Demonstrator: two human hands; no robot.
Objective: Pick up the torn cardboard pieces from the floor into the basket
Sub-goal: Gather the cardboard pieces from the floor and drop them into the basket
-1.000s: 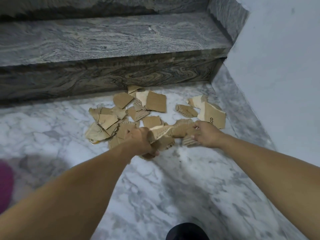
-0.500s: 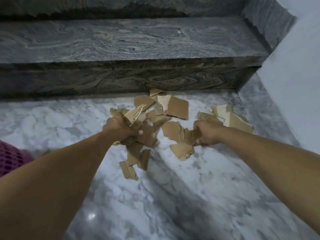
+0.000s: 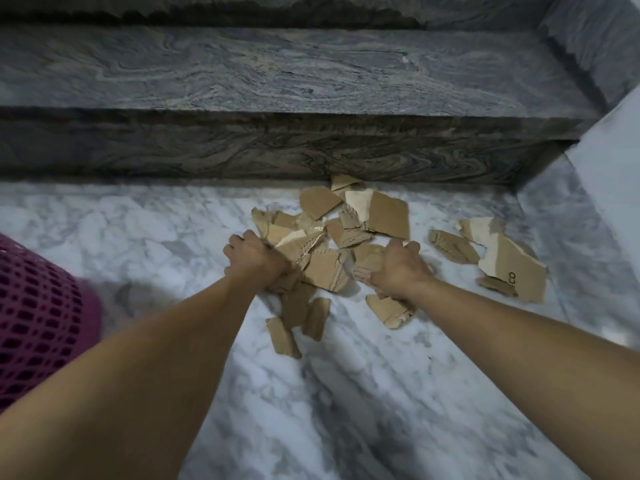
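Note:
Several torn brown cardboard pieces lie scattered on the white marble floor in front of a dark stone step. My left hand is closed on a bunch of pieces at the pile's left side. On the pile's right side my right hand grips more pieces. A few small strips lie loose just below my left hand. A larger printed piece rests apart at the right. The purple mesh basket stands at the left edge, partly cut off.
A dark veined stone step rises just behind the pile. A pale wall closes the right side. White marble floor stretches toward me between my arms.
The view has swung left, so the basket shows more. Both hands have gathered pieces toward each other. A few strips have dropped onto the floor below my left hand.

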